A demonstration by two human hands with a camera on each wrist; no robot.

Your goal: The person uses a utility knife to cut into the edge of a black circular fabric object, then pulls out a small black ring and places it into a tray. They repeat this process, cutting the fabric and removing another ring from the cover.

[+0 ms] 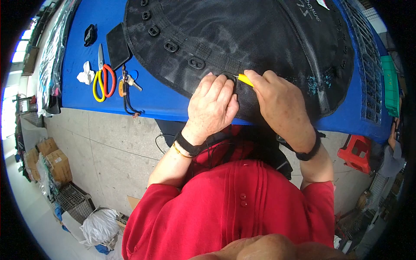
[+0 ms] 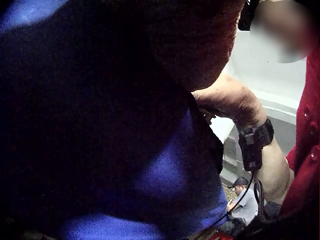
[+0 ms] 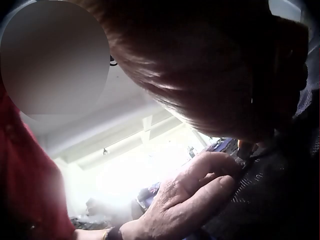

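A large black mesh fabric piece (image 1: 260,47) with a row of black oval buckles (image 1: 197,63) near its edge lies on the blue table. My left hand (image 1: 212,106) holds the fabric near its front edge, fingers bent over it; in the right wrist view the thumb and fingers of that hand (image 3: 185,200) pinch the dark material. My right hand (image 1: 281,102) grips a yellow-handled tool (image 1: 245,79), its thin tip at the fabric beside the left fingertips. What lies under the left fingertips is mostly hidden. The left wrist view is largely dark, with the right hand (image 2: 227,97) partly visible.
Scissors with red and yellow handles (image 1: 104,82), a black phone-like slab (image 1: 118,47), keys on a cord (image 1: 130,82), crumpled white paper (image 1: 86,73) and a small black item (image 1: 89,35) lie at the left. A red stool (image 1: 355,154) and cardboard boxes (image 1: 58,164) stand on the floor.
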